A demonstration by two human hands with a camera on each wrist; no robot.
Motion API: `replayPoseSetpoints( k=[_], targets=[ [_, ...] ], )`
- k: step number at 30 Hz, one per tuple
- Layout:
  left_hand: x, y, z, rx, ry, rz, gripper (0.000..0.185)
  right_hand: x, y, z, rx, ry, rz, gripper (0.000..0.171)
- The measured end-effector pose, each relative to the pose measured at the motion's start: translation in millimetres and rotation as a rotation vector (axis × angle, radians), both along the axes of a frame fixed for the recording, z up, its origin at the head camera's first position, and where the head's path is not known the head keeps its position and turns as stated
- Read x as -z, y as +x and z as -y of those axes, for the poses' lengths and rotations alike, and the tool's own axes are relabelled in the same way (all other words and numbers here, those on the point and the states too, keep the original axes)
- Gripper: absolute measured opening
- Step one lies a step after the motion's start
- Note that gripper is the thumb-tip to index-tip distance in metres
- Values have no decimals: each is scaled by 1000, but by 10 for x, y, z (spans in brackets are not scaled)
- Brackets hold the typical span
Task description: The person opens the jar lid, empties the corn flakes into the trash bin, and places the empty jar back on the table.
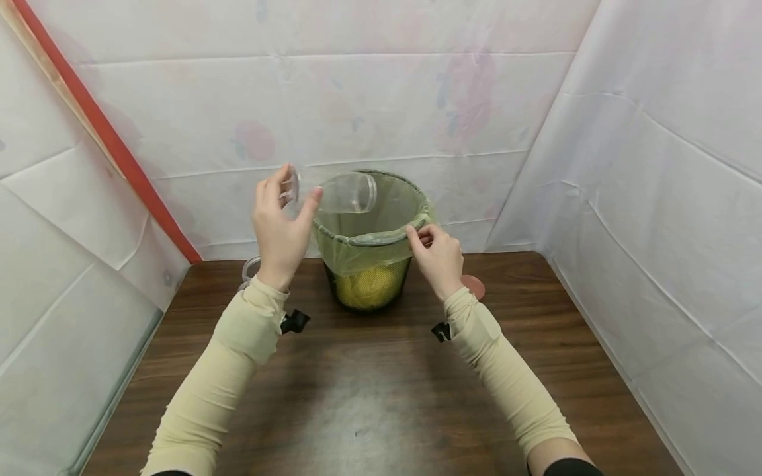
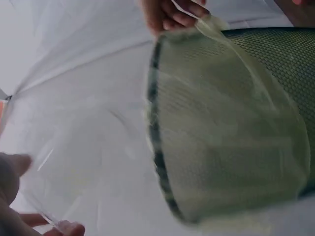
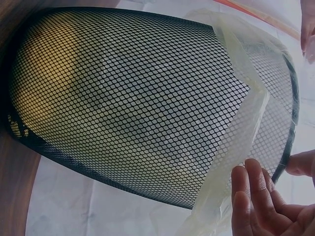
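Note:
My left hand [image 1: 280, 228] grips a clear plastic jar [image 1: 342, 192] by its left end. The jar lies nearly level over the near left part of a black mesh trash can [image 3: 147, 98], its ringed end to the right; I see nothing inside it. A thin yellowish-green bag [image 1: 339, 254] lines the can and folds over its rim. At the right side of that rim is my right hand [image 1: 439, 261], thumb at the edge and fingers outside against the bag. Something yellow [image 1: 369, 287] shows through the mesh at the bottom.
A clear round container [image 1: 251, 267] is partly hidden behind the left wrist. Beyond the right wrist lies a reddish disc [image 1: 473, 286]. White sheets [image 1: 369, 106] surround the dark wooden table [image 1: 369, 396], and a red strip [image 1: 113, 139] runs down the left corner.

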State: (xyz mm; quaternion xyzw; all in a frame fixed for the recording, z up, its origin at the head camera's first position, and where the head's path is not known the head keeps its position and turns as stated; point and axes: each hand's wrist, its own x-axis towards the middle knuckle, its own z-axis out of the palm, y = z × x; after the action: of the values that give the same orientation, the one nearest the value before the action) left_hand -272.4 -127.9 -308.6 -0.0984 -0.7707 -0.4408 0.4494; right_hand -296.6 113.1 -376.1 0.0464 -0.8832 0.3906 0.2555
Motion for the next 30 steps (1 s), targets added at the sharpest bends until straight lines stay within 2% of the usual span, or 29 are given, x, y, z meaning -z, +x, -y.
replayPoseSetpoints(
  k=[5,8,11,17,24,30],
  targets=[
    [30,-3,-18,-27,-82,-47,66,-1,1,-4,3,3,6,39],
    [24,10,-23,-32,-76,-61,66,5,-2,-3,0,1,6,39],
    [-14,38,-22,-32,-55,-55,66,9,-3,-2,-1,-3,4,39],
    [-93,103,-26,19,76,-15,63,7,2,-4,-1,-2,-8,38],
    [-21,89,-30,-24,-95,-88,66,14,4,-10,-4,1,-11,38],
    [-12,106,-12,-30,-92,-61,66,14,1,-8,-6,10,5,39]
  ],
)
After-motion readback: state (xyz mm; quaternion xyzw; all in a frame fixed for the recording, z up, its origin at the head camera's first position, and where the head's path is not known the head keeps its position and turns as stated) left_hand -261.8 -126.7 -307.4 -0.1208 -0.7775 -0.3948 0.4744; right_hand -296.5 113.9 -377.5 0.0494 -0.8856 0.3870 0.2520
